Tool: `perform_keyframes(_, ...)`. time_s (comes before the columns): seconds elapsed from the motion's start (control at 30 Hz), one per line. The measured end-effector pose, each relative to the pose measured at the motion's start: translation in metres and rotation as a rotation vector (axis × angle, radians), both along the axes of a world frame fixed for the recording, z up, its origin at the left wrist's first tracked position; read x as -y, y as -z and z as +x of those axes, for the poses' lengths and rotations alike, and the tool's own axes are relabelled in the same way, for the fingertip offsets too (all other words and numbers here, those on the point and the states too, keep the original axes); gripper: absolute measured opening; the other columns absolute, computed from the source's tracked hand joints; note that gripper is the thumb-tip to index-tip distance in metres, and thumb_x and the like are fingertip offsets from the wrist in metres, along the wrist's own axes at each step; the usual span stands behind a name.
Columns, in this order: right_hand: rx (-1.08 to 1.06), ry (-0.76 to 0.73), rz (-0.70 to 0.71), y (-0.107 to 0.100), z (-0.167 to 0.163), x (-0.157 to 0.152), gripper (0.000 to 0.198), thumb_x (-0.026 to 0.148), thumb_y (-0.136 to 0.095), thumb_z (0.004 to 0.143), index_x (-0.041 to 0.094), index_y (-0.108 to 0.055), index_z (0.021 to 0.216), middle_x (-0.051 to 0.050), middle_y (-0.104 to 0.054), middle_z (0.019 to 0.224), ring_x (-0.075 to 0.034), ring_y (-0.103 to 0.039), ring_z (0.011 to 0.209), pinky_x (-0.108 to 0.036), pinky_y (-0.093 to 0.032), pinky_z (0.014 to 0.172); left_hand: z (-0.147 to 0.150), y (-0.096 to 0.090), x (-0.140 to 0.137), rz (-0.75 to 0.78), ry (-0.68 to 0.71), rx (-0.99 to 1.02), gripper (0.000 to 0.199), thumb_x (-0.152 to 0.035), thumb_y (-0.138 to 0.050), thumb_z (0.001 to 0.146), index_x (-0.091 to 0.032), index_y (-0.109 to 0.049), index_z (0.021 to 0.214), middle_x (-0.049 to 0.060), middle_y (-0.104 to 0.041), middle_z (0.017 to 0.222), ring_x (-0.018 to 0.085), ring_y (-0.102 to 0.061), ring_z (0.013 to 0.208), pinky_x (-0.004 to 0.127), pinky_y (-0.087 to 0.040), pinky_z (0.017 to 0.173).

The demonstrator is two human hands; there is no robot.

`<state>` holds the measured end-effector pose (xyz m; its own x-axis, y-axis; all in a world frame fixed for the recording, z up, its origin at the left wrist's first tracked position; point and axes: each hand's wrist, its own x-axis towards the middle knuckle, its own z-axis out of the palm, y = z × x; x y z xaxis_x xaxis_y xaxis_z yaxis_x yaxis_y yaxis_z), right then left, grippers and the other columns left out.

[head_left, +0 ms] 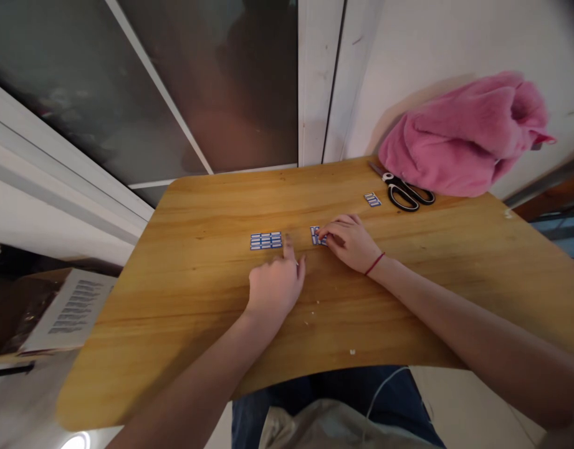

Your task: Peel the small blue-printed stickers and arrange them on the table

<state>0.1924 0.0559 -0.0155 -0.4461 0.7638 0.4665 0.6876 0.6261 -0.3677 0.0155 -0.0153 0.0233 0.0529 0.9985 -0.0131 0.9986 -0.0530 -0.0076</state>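
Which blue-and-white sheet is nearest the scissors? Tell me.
The rightmost sheet, beside the scissors; the left and middle sheets lie farther off.

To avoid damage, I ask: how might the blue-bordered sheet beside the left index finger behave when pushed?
The sheet looks thin, so probably light and bendable. Lying flat on the table, it may slide but probably won't roll.

Downward head view over the table (174, 312)

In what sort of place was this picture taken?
Probably a room in a home, but not certainly: a yellow-brown wooden table with rounded corners stands by a white wall, a fluffy pink cloth bundle rests on it, and a printed cardboard box sits at left.
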Motion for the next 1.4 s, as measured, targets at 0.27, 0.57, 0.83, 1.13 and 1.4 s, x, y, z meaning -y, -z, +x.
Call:
perform_keyframes(0.27,0.012,0.082,0.044,-0.005,0.006,-0.002,0.028,0.006,-0.043,0.077,0.02,-0.064,0.088,-0.001,-0.071,0.091,-0.018,-0.059,0.087,-0.036,-0.037,0.087,0.005,0.007,0.004,-0.25,0.113,1.109,0.024,-0.025,-0.037,0.085,-0.019,-0.06,0.091,-0.001,-0.052,0.063,0.01,-0.047,0.054,0.022,-0.035,0.054)
perform_keyframes(0.57,0.309,0.286,-0.027,-0.02,0.002,0.022,0.027,0.022,-0.046,0.084,0.015,-0.069,0.097,-0.011,-0.063,0.098,-0.024,-0.056,0.091,-0.035,-0.044,0.079,0.006,0.016,-0.009,-0.433,-0.193,1.886,0.017,-0.014,-0.047,0.068,-0.014,-0.056,0.082,-0.004,-0.044,0.058,0.005,-0.032,0.045,0.018,-0.022,0.041)
perform_keyframes(0.83,0.465,0.243,-0.084,-0.015,-0.001,0.025,0.037,0.018,-0.044,0.085,0.009,-0.06,0.117,-0.012,-0.061,0.12,-0.029,-0.05,0.108,-0.044,-0.041,0.086,0.004,0.019,-0.008,-0.524,-0.166,1.961,0.019,-0.018,-0.051,0.075,-0.013,-0.058,0.091,0.0,-0.053,0.065,0.007,-0.044,0.051,0.02,-0.032,0.045)
perform_keyframes(1.13,0.405,0.05,-0.076,-0.007,0.016,0.002,0.042,0.015,-0.042,0.084,0.015,-0.058,0.122,-0.003,-0.057,0.13,-0.024,-0.049,0.112,-0.042,-0.041,0.092,0.003,0.02,-0.012,-0.53,-0.17,1.967,0.025,-0.019,-0.055,0.076,-0.012,-0.059,0.099,0.001,-0.054,0.068,0.006,-0.045,0.052,0.019,-0.032,0.047)
perform_keyframes(1.4,0.359,-0.083,-0.076,-0.008,0.023,-0.007,0.043,0.015,-0.044,0.083,0.022,-0.058,0.123,0.002,-0.055,0.131,-0.021,-0.05,0.115,-0.042,-0.041,0.095,-0.007,0.013,-0.014,-0.972,0.012,1.967,0.051,-0.021,-0.053,0.082,-0.025,-0.039,0.131,-0.007,-0.034,0.061,0.003,-0.019,0.044,0.016,-0.012,0.041)
